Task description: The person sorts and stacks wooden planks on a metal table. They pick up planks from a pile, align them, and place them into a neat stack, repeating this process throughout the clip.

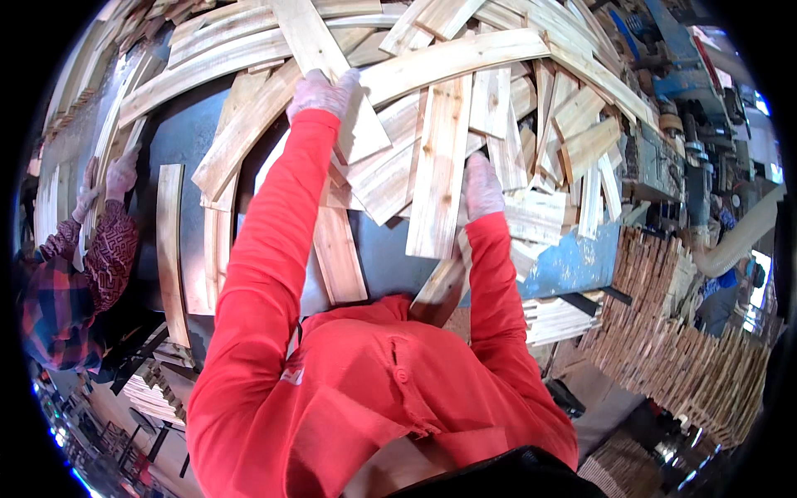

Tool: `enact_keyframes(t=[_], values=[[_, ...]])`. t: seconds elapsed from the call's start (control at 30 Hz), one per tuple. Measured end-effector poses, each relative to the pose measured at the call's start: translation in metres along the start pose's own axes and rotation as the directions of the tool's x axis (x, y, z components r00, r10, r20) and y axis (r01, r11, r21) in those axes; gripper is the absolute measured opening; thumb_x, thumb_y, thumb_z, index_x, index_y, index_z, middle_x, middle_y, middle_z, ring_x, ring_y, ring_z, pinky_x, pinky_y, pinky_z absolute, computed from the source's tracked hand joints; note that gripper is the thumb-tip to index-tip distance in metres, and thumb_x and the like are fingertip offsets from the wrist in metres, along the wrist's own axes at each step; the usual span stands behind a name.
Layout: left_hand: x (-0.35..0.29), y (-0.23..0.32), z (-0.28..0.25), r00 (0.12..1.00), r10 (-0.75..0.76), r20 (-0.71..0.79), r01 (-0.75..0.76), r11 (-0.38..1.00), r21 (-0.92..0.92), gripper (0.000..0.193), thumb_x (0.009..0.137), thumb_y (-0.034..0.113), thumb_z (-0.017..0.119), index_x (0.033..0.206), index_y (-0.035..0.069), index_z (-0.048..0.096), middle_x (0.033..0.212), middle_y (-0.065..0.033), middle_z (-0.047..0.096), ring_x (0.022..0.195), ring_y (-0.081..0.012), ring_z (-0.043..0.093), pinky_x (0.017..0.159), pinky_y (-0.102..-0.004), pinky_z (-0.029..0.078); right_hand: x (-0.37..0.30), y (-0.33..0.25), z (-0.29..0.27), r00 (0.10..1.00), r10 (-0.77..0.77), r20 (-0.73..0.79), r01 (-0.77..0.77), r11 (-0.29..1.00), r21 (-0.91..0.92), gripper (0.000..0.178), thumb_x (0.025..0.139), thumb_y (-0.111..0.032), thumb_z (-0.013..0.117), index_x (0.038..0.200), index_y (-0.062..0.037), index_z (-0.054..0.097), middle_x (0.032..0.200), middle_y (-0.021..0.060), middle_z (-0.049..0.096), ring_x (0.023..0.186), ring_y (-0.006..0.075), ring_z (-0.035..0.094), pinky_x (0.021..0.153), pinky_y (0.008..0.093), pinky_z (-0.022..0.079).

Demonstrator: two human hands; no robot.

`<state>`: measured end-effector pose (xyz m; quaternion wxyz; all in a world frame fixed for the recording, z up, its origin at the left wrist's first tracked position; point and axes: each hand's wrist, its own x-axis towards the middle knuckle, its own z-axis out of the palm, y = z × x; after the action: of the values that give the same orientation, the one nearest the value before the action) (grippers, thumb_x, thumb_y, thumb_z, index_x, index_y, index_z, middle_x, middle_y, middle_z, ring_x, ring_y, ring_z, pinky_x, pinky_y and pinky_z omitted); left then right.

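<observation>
Upper centre of the frame: left hand (322,93) clasping a pale plank (310,35); right hand (483,184) (from here, I can't tell its grip) beside a knotted board (440,170).

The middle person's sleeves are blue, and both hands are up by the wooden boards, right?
Not quite: the head view shows the sleeves are red, not blue. The left hand and right hand are indeed up by the wooden boards.
</observation>
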<state>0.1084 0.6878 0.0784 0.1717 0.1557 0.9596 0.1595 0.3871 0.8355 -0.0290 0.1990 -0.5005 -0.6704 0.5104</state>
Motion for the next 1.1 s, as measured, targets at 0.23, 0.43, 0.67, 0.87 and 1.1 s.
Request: enact_keyframes(t=[0.23, 0.43, 0.67, 0.87, 1.1], values=[[0.033, 0.041, 0.041, 0.821, 0.553, -0.145, -0.528, 0.83, 0.179, 0.103, 0.075, 0.069, 0.064, 0.148, 0.005, 0.029, 0.148, -0.0258, 0.036, 0.138, -0.0394, 0.036, 0.112, -0.0466, 0.032, 0.035, -0.046, 0.013, 0.822, 0.287, 0.492, -0.547, 0.637, 0.543, 0.057, 0.086, -0.039, 0.071, 0.128, -0.0017, 0.057, 0.116, 0.0109, 0.065, 0.106, 0.0216, 0.062, 0.091, 0.0338, 0.051], [0.047, 0.078, 0.028, 0.945, 0.215, 0.246, -0.267, 0.942, 0.204, 0.115, 0.061, 0.068, 0.078, 0.144, 0.006, 0.03, 0.134, -0.0212, 0.056, 0.122, -0.0325, 0.057, 0.099, -0.0463, 0.046, 0.032, -0.006, 0.045, 0.83, 0.223, 0.512, -0.545, 0.521, 0.657, 0.043, 0.078, -0.014, 0.08, 0.116, -0.0015, 0.063, 0.105, 0.0098, 0.068, 0.09, 0.0189, 0.066, 0.086, 0.0333, 0.054], [0.087, -0.127, -0.004, 0.908, 0.325, 0.264, -0.353, 0.933, 0.064, 0.103, 0.067, 0.045, 0.083, 0.149, 0.01, 0.032, 0.138, -0.0265, 0.049, 0.129, -0.0381, 0.048, 0.107, -0.0426, 0.04, -0.095, -0.068, 0.207, 0.782, 0.128, 0.61, -0.549, 0.606, 0.576, 0.077, 0.067, -0.003, 0.085, 0.134, 0.0021, 0.048, 0.118, 0.0126, 0.064, 0.104, 0.025, 0.063, 0.094, 0.0356, 0.05], [0.011, -0.187, -0.045, 0.901, 0.431, -0.047, -0.411, 0.884, 0.222, 0.096, 0.065, 0.041, 0.082, 0.146, 0.013, 0.037, 0.12, -0.0206, 0.057, 0.116, -0.0381, 0.053, 0.106, -0.0456, 0.039, -0.118, -0.087, 0.218, 0.262, 0.34, 0.903, -0.76, 0.65, -0.025, 0.038, 0.084, -0.022, 0.075, 0.114, -0.0017, 0.063, 0.104, 0.0137, 0.069, 0.092, 0.0288, 0.066, 0.085, 0.0366, 0.051], [-0.075, -0.136, -0.065, 0.593, 0.799, -0.1, -0.749, 0.593, 0.295, 0.082, 0.059, 0.01, 0.072, 0.137, 0.011, 0.047, 0.097, -0.014, 0.057, 0.1, -0.0355, 0.057, 0.104, -0.0549, 0.038, -0.149, -0.239, -0.017, 0.364, -0.606, 0.707, 0.882, 0.468, -0.053, 0.082, 0.066, -0.044, 0.084, 0.129, -0.0008, 0.056, 0.124, 0.0166, 0.062, 0.112, 0.0342, 0.062, 0.094, 0.0411, 0.051]])
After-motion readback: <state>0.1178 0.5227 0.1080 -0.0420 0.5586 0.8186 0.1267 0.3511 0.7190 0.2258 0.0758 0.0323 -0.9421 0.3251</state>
